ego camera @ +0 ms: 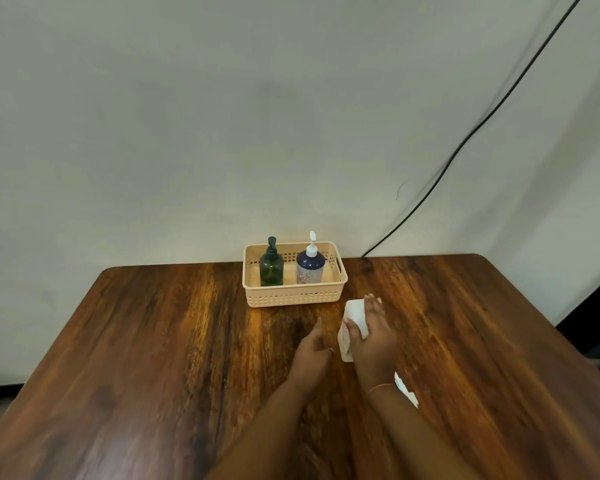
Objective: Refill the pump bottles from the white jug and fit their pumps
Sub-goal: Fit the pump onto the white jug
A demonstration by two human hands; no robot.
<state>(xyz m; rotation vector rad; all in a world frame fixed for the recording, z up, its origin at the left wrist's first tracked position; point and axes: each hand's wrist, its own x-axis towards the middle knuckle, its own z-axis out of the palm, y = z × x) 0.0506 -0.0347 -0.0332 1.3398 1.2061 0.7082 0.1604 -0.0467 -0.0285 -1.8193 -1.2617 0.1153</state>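
Observation:
A peach plastic basket (293,297) stands at the table's far edge. Inside it are a dark green pump bottle (271,270) on the left and a dark blue pump bottle with a white pump (310,266) on the right, both upright with pumps on. Just in front of the basket's right corner stands the white jug (354,315). My right hand (373,336) is wrapped over its top and right side. My left hand (314,342) hovers just left of the jug with fingers apart, holding nothing.
The wooden table (153,358) spreads wide on both sides of my arms. A small white piece (406,391) lies by my right wrist. A black cable (465,143) runs down the wall to the table's back right corner.

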